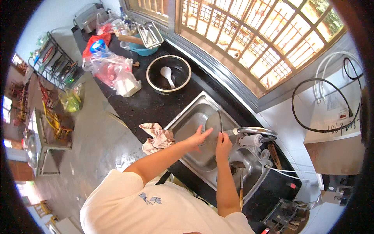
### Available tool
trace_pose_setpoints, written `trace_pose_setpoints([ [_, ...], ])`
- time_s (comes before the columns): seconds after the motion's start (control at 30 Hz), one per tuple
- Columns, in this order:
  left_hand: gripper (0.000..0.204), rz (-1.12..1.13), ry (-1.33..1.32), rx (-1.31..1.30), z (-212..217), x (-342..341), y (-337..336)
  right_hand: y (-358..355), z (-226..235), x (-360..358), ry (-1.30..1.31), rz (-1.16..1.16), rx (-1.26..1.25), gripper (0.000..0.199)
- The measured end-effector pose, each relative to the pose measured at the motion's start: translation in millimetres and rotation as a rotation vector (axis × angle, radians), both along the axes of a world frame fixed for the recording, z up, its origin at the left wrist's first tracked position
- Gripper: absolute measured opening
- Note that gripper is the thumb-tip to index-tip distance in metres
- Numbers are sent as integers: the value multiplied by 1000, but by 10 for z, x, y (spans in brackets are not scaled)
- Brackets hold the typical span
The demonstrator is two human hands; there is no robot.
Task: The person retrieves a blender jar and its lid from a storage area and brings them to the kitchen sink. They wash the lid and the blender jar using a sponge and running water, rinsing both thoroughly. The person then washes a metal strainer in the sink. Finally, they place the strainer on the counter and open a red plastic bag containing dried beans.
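Observation:
Over the metal sink both my hands are at a thin, flat grey thing with a dark edge; its kind I cannot make out. My right hand is closed on its near edge. My left hand has its fingers spread against or just beside its flat face; whether they touch is unclear. The chrome tap curves over the sink, its spout end close to the thing's right side. A long thin tool with a wooden handle leans in the smaller right basin.
A crumpled pinkish cloth lies left of the sink. Beyond it stands a black basin with a pale rim, holding a white spoon. Plastic bags and a blue bowl crowd the far counter. A black cable hangs at right.

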State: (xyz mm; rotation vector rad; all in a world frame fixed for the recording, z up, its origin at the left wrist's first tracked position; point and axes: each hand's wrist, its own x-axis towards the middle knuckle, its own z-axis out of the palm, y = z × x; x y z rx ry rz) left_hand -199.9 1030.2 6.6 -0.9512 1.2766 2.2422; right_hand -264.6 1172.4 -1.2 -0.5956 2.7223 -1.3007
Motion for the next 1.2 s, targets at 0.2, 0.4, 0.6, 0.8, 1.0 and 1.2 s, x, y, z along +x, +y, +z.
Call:
trace_pose_setpoints([
  [0.2, 126, -73, -57, -304, 245, 24, 249, 150, -162, 484, -18, 155, -196, 26],
  [0.4, 102, 6, -85, -177, -96, 135, 217, 217, -203, 627, 288, 380, -81, 21],
  [0.6, 64, 369, 29, 205, -582, 161, 255, 468, -261, 201, 96, 217, -97, 21],
  [0.8, 33, 247, -41, 279, -615, 174, 323, 1505, -1135, -742, -48, -714, -471, 31],
  [1.0, 43, 1, -98, 149, -691, 484, 205, 1998, -1232, -1273, -716, -811, -1048, 57],
  [1.2, 82, 128, -66, -263, -513, 541, 71, 2042, -1141, -1307, -617, -818, -1053, 67],
])
